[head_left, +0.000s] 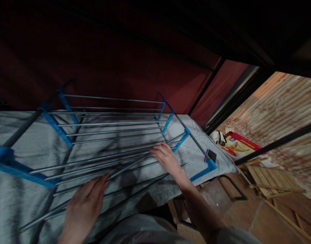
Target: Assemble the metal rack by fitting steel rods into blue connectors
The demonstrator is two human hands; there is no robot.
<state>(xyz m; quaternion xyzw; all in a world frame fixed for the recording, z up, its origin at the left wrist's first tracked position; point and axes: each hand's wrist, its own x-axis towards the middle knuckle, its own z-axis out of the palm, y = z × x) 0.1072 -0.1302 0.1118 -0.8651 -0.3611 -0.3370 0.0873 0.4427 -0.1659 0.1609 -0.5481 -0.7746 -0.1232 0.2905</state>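
Note:
A rack of grey metal tubes joined by blue plastic brackets point(179, 140) lies in front of me on a light cloth. A slanting metal tube point(130, 166) runs between my two hands, its right part reaching toward the blue bracket on the right. My left hand point(85, 200) is closed around the tube's near left part, palm down. Farther along, my right hand point(167, 159) has its fingers curled over the same tube. Loose tubes point(142, 189) lie nearer my body, partly hidden by my hands. The blue corner bracket point(204, 171) at the front right has no tube in it.
A phone point(211, 155) rests on the cloth point(193, 132) by the right front bracket. Beyond the right edge are a red and yellow box point(240, 145), a folded wooden chair point(274, 179) and a stool with a dark metal frame point(216, 196). A dark red panel point(119, 67) stands behind the rack.

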